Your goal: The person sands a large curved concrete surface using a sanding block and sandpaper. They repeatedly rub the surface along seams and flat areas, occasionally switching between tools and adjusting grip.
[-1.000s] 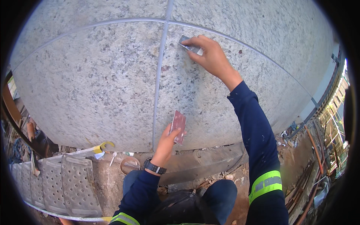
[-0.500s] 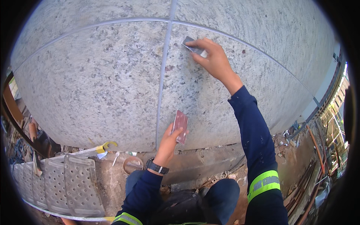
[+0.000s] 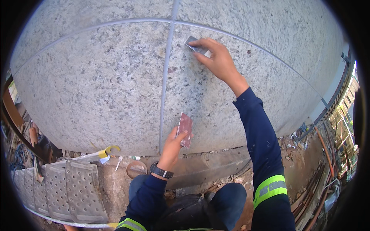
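While the grip of the left hand (image 3: 170, 149) holds a reddish rectangular plate (image 3: 185, 122) low before the speckled wall (image 3: 108, 84), the right hand (image 3: 222, 61) pinches a small grey plate (image 3: 192, 41) between thumb and fingers, higher up at the wall, right of the vertical joint (image 3: 166, 69) and below the horizontal joint (image 3: 127, 21).

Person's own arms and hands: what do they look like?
Left hand and right hand ungloved. Long navy sleeves, the right one pale-specked; each has a grey-striped lime-yellow band. Dark watch worn on the left.
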A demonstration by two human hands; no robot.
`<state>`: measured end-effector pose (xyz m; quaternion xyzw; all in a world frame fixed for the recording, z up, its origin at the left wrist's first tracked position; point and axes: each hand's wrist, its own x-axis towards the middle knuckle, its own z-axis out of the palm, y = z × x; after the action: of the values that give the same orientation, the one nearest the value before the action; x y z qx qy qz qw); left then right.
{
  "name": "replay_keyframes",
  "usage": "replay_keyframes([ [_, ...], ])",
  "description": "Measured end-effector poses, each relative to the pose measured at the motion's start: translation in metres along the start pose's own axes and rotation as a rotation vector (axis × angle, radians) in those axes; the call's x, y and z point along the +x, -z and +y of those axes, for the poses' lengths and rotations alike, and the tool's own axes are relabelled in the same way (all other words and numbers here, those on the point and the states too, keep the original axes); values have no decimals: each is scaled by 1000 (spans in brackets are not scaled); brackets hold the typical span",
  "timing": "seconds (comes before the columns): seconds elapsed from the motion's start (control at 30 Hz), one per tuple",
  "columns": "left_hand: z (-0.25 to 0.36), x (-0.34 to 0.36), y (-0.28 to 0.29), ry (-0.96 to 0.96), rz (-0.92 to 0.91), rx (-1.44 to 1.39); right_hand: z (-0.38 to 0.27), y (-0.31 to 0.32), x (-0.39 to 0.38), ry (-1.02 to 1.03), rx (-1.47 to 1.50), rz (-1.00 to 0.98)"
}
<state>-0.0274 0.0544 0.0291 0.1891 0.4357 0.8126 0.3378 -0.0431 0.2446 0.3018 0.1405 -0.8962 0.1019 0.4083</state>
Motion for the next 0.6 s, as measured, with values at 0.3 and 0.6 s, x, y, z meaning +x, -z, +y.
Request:
replay_keyframes([
  [0.3, -7, 2, -4, -10, 16, -34, 1, -6, -1, 21, -15, 30],
  [0.6, -3, 0, -1, -15, 22, -61, -6, -38, -11, 8, 56, 342],
])
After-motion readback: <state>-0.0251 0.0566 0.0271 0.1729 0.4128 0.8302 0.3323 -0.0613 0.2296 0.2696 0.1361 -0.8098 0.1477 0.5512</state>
